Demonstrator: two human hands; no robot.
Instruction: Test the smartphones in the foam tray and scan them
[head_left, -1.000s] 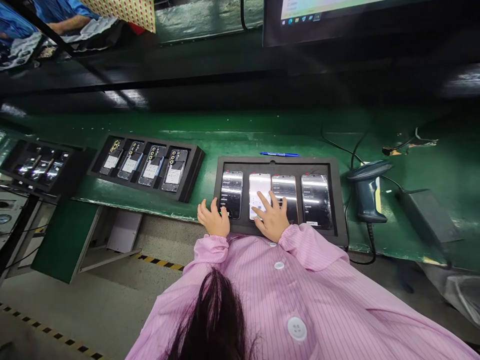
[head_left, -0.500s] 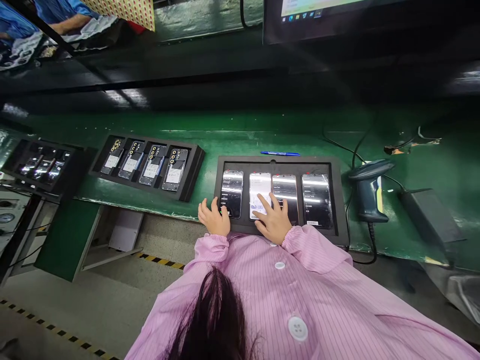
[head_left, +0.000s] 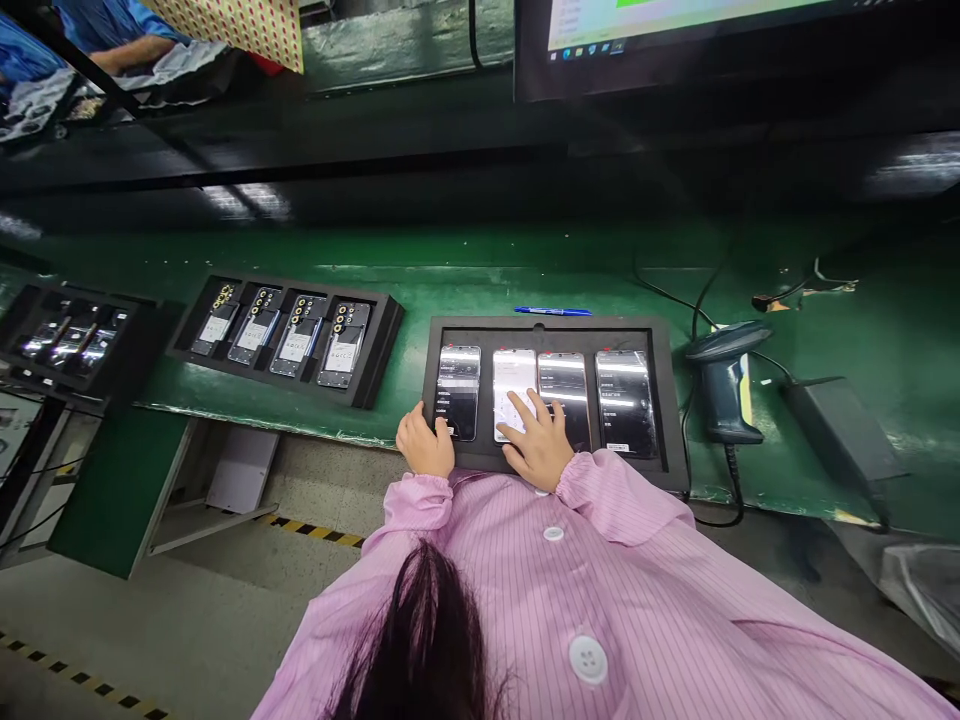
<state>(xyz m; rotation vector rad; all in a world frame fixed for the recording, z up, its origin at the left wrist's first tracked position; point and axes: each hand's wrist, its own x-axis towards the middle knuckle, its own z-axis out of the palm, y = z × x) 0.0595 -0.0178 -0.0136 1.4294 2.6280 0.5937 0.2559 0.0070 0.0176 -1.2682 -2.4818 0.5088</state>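
Note:
In front of me lies a black foam tray (head_left: 673,400) with several smartphones set face up in it. My left hand (head_left: 426,443) is at its near left corner, fingers curled along the outside of the rim. The left thumb reaches over the lower edge of the leftmost phone (head_left: 458,385), whose screen is dark with lines of text. My right hand (head_left: 541,443) is open, fingers spread, over the white-screened phone (head_left: 514,372) and the lower part of the dark phone (head_left: 564,375) beside it. At the right end lies another dark-screened phone (head_left: 626,400).
A blue pen (head_left: 553,311) lies behind the tray. A corded barcode scanner (head_left: 724,385) and a dark grey box (head_left: 844,435) are to the right. Leftward are a tray of opened phones (head_left: 371,345) and another dark tray (head_left: 67,335). A monitor (head_left: 540,80) and a co-worker's arm (head_left: 139,52) appear beyond.
My left fingers have drawn together and curled in against the tray's edge. My right hand stays over the white-screened phone, its fingers slightly shifted. The whole view has moved a little.

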